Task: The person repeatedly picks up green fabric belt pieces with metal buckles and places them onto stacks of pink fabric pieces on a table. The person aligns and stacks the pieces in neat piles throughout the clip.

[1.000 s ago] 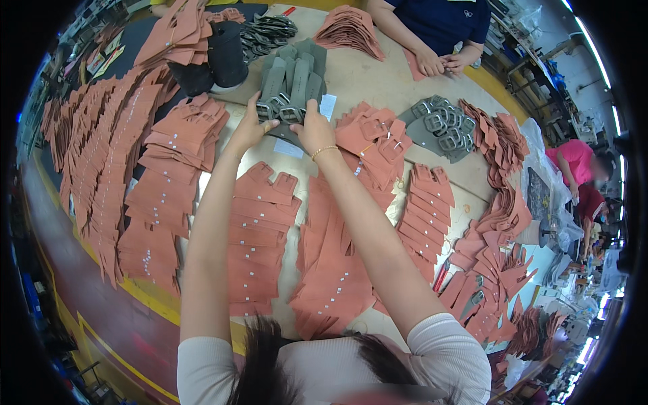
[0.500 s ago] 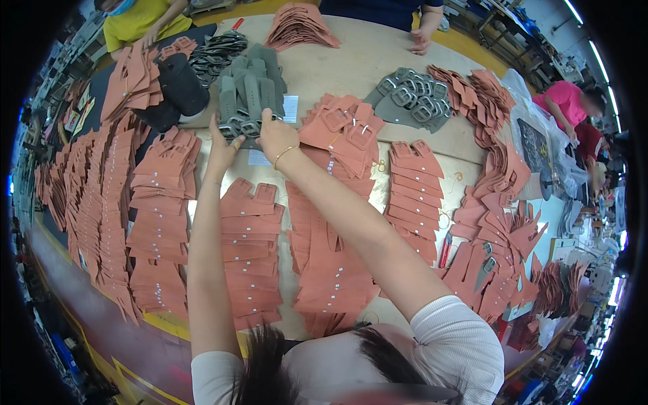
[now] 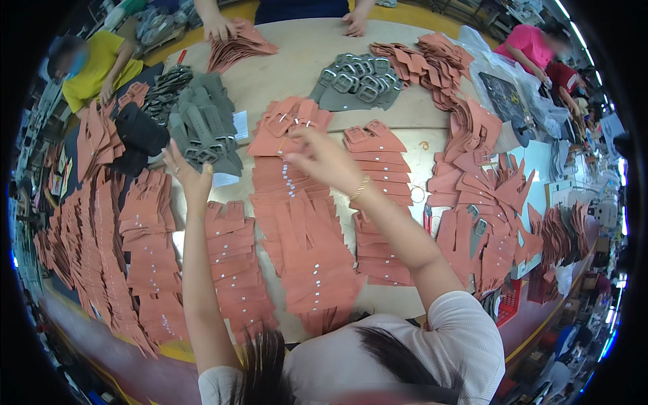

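My left hand (image 3: 190, 177) is at the near end of a pile of grey buckled straps (image 3: 199, 125), thumb and fingers apart around its edge. The metal buckles lie at that end. My right hand (image 3: 322, 156) hovers over the centre stack of orange cut pieces (image 3: 280, 125), whose top pieces carry orange-covered buckles. Its fingers point left, loosely stretched, and I see nothing held in them. Further orange pieces (image 3: 314, 260) with small white labels overlap in a long row below that hand.
More overlapped orange rows (image 3: 233, 270) run on both sides. A second grey buckled pile (image 3: 358, 84) lies at the far right. A black cylinder (image 3: 142, 128) stands left of the straps. Across the table, a co-worker's hand (image 3: 219, 28) touches an orange stack (image 3: 239, 48).
My right hand has left the grey straps and moved right, over the orange centre stack. My left hand stays by the straps. The view has shifted, and a co-worker's hand has reached the far orange stack.
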Demonstrator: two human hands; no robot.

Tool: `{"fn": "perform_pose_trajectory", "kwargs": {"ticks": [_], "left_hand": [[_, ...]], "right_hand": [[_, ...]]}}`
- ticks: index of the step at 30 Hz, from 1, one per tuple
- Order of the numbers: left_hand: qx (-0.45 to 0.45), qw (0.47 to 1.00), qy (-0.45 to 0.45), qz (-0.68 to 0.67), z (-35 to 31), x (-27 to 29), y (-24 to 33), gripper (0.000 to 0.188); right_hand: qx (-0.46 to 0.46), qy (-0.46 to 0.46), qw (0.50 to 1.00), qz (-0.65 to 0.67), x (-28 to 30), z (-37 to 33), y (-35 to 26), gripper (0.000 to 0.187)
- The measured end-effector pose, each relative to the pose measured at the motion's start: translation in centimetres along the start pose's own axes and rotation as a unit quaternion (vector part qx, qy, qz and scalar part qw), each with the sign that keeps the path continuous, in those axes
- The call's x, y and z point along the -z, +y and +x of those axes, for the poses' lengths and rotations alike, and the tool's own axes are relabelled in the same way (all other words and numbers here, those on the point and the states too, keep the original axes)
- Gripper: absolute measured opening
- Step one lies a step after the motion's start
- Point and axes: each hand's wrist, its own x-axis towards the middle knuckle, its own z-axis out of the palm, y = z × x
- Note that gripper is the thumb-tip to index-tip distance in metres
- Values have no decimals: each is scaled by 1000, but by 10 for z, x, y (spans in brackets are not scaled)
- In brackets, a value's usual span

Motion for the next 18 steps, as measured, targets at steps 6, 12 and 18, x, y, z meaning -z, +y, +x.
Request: {"fn": "perform_pose_trajectory", "kwargs": {"ticks": [6, 12, 18], "left_hand": [[-163, 984, -1, -65, 19, -28, 101, 85], [-139, 961, -214, -101, 60, -140, 178, 111], [-39, 932, -360, 10, 109, -242, 192, 139]], "right_hand": [[-142, 249, 951, 115, 100, 10, 162, 43], [-282, 331, 789, 433, 158, 68, 236, 45], [-339, 295, 848, 281, 172, 95, 253, 64]]}}
